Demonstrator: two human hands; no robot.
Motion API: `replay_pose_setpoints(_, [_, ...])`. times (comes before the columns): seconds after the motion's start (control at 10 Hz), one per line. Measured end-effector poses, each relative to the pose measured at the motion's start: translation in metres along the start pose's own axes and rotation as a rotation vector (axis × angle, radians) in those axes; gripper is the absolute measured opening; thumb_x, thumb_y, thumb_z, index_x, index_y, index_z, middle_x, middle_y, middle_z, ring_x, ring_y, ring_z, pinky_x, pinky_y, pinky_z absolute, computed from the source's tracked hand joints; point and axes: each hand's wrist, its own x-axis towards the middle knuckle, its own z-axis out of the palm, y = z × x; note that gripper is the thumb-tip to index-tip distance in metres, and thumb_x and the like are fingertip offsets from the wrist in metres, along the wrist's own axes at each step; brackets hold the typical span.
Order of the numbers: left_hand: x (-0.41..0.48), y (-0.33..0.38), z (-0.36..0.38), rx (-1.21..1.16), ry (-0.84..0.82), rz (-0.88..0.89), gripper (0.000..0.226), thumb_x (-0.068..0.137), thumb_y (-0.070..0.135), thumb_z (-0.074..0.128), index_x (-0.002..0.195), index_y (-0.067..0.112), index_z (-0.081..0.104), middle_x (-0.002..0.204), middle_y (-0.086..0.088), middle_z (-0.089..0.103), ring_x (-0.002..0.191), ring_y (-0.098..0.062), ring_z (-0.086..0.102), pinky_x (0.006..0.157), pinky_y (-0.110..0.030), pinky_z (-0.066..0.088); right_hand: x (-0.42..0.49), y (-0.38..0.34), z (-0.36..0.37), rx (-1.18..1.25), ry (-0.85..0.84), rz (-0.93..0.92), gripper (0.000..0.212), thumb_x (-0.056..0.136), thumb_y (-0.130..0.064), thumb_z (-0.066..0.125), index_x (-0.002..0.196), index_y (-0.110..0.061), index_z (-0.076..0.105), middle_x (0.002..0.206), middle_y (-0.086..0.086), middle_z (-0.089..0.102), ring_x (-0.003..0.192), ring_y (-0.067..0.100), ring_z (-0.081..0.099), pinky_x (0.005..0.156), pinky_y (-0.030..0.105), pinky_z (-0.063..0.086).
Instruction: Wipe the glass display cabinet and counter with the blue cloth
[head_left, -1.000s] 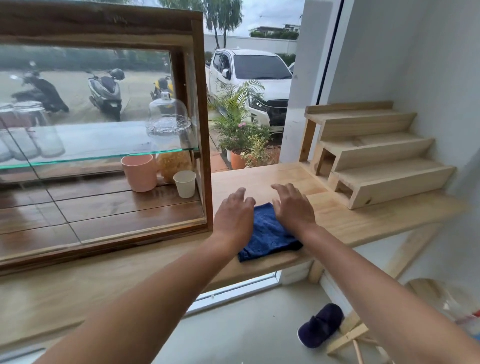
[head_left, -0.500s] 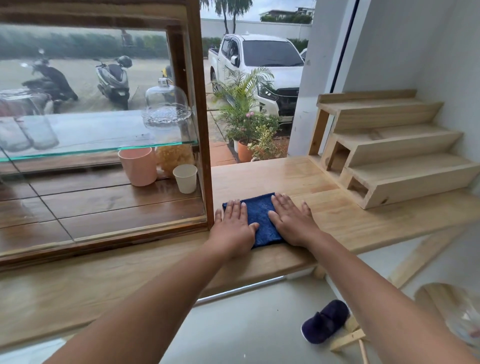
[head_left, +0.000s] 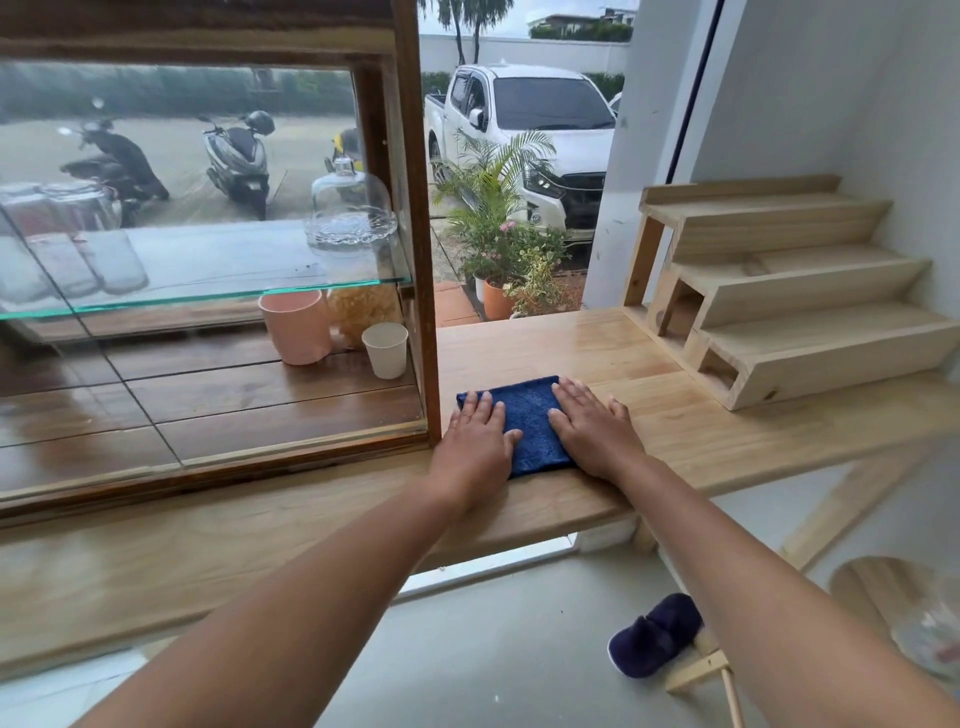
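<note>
Both hands flat on blue cloth (head_left: 530, 423) mid-frame, left hand (head_left: 475, 449) and right hand (head_left: 595, 434) fingers spread apart, pressing cloth onto table (head_left: 675, 415), glass cabinet (head_left: 208, 260) at left

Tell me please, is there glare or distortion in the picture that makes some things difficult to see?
Head view: daylight is soft, with no hard shadows. The display cabinet glass has streaky haze and reflections, so the jars at far left look washed out. The wide-angle lens bends the counter edges. Both hands and the blue cloth are sharp.
</note>
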Motion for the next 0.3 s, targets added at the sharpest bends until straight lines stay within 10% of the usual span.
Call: replay_pose_setpoints(0.3, [-0.093,-0.023,-0.007,-0.047,0.283,0.195,0.045,0.107,0.032,0.041,0.151,0.023,0.045,0.156,0.001,0.046,0.145,-0.016,0.039,0.122,-0.034,0.027,-0.085,-0.058,0.047,0.240,0.614,-0.094,0.061,0.098,-0.042,0.020,0.129,-0.017,0.067,0.136,-0.001,0.065,0.139,0.015,0.048,0.111,0.033,0.020])
